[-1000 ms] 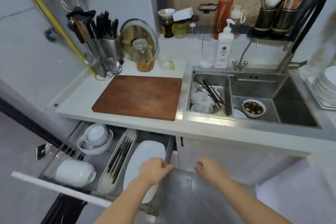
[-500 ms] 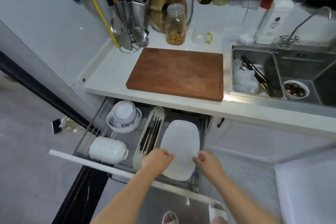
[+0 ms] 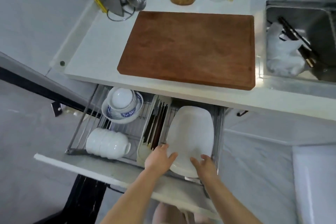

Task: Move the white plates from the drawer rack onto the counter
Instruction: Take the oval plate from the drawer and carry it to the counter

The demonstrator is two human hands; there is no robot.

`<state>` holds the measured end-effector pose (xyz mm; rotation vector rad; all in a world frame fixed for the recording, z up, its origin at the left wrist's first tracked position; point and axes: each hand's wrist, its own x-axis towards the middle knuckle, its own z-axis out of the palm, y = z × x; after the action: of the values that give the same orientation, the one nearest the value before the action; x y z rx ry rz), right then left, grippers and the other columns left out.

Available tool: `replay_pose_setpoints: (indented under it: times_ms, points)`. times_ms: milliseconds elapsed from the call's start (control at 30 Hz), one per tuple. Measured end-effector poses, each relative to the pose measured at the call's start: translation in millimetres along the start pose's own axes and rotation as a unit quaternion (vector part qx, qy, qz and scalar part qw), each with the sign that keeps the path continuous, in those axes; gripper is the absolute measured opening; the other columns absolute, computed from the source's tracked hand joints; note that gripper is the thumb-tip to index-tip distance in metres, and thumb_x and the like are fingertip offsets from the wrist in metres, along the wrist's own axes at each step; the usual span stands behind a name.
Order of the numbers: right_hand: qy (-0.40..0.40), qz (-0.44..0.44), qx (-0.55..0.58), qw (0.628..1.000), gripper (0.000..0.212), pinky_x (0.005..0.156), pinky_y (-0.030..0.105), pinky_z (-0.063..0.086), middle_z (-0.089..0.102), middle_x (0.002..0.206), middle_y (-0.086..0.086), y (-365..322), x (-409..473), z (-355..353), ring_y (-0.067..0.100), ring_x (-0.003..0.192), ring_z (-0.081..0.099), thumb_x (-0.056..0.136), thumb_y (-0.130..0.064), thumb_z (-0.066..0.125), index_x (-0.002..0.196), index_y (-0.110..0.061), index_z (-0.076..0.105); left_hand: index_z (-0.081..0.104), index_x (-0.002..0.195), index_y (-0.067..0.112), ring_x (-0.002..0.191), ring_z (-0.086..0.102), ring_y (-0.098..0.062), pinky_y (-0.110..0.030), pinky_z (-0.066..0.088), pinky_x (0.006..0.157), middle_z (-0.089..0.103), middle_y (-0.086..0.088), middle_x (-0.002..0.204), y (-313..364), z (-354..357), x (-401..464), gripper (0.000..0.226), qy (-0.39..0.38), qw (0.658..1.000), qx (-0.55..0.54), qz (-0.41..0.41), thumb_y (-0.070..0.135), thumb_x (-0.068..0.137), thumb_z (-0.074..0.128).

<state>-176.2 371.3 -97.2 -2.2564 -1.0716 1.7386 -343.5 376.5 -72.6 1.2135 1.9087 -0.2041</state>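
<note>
Glossy, smooth white ceramic is noted on the plates and stacked bowls, thin bright metal wire on the drawer rack, matt reddish-brown wood on the cutting board, smooth white surfacing on the counter, and brushed steel on the sink.

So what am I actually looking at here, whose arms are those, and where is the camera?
There is no machine here: a person wears a camera on their head, so the single picture looks down along their own bare arms. Below the white counter with its wooden cutting board, a drawer rack stands pulled out. It holds stacked bowls, a tray of chopsticks and white plates. The left hand and right hand reach to the near edge of the plates, fingers fairly straight and touching the rim; nothing is lifted yet. A sink sits at the right.
</note>
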Motion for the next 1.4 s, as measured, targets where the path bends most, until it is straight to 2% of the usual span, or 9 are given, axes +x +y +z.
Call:
replay_pose_setpoints:
  times_ms: [200,333,433,600,900,1000,1067,1267,1400]
  points:
    - [0.047,0.074,0.124,0.988,0.079,0.111,0.034,0.028,0.037,0.149,0.017,14.3,26.7,16.4,0.029,0.136,0.039,0.086,-0.029,0.067,0.146,-0.003,0.024,0.031,0.145,0.02,0.129,0.045,-0.027,-0.039,0.042,0.103,0.04,-0.009,0.147,-5.4,22.6,38.2,0.062,-0.045,0.998,-0.023,-0.037,0.048,0.092,0.046]
    - [0.064,0.084,0.149,0.983,0.09,0.118,0.039,0.022,0.027,0.155,0.013,26.9,48.1,25.3,0.027,0.142,0.029,0.083,-0.03,0.07,0.15,-0.005,0.016,0.013,0.15,0.024,0.136,0.037,-0.029,-0.042,0.04,0.106,0.025,-0.011,0.155,-3.4,41.7,60.9,0.069,-0.064,0.996,-0.019,-0.065,0.045,0.093,0.046]
    - [0.086,0.113,0.157,0.977,0.093,0.118,0.043,0.024,0.027,0.155,0.012,33.2,64.5,31.6,0.029,0.142,0.03,0.082,-0.033,0.071,0.15,-0.01,0.013,-0.003,0.151,0.024,0.142,0.026,-0.03,-0.043,0.035,0.108,0.007,-0.01,0.159,-1.0,54.2,75.5,0.078,-0.059,0.995,-0.01,-0.081,0.042,0.093,0.048]
    - [0.114,0.14,0.197,0.964,0.085,0.115,0.044,0.031,0.039,0.148,0.016,38.8,86.7,42.7,0.032,0.135,0.041,0.081,-0.025,0.072,0.147,-0.006,0.022,-0.014,0.149,0.02,0.143,0.024,-0.032,-0.045,0.032,0.111,0.004,-0.012,0.16,-2.0,65.9,101.5,0.084,-0.074,0.991,-0.034,-0.102,0.04,0.094,0.046]
    - [0.163,0.154,0.174,0.959,0.072,0.104,0.045,0.042,0.053,0.133,0.024,31.0,79.4,43.7,0.035,0.122,0.052,0.08,-0.024,0.073,0.137,0.003,0.04,0.012,0.149,0.013,0.129,0.042,-0.032,-0.041,0.04,0.103,0.033,-0.016,0.145,-1.5,44.3,107.7,0.075,-0.017,0.991,-0.055,-0.124,0.04,0.092,0.052]
    - [0.203,0.144,0.21,0.946,0.049,0.085,0.033,0.049,0.063,0.116,0.025,21.8,67.5,42.9,0.035,0.103,0.063,0.081,-0.013,0.071,0.121,0.008,0.053,0.027,0.143,0.01,0.119,0.05,-0.033,-0.042,0.044,0.095,0.039,-0.015,0.136,0.3,27.0,104.4,0.065,0.0,0.989,-0.095,-0.112,0.034,0.09,0.057]
    - [0.228,0.13,0.203,0.944,0.031,0.073,0.027,0.042,0.068,0.101,0.023,14.8,59.7,40.8,0.035,0.091,0.066,0.082,-0.007,0.068,0.108,0.006,0.059,0.031,0.14,0.01,0.114,0.052,-0.034,-0.042,0.045,0.092,0.04,-0.016,0.133,0.0,14.7,105.9,0.057,-0.008,0.989,-0.113,-0.097,0.025,0.091,0.057]
    - [0.248,0.11,0.237,0.933,0.02,0.071,0.035,0.045,0.063,0.084,0.021,-4.9,39.6,36.7,0.031,0.077,0.062,0.08,-0.003,0.06,0.098,0.007,0.058,0.041,0.135,0.008,0.105,0.058,-0.025,-0.032,0.047,0.088,0.059,-0.011,0.124,-7.8,-18.0,94.9,0.048,-0.05,0.977,-0.203,-0.041,0.014,0.09,0.056]
    - [0.241,0.095,0.264,0.929,0.009,0.062,0.031,0.037,0.052,0.066,0.013,-15.9,17.7,30.8,0.022,0.061,0.049,0.077,0.0,0.055,0.084,0.006,0.056,0.054,0.124,0.008,0.089,0.058,-0.017,-0.027,0.044,0.075,0.063,-0.001,0.101,-11.9,-39.9,76.8,0.037,-0.062,0.977,-0.204,-0.013,0.014,0.088,0.058]
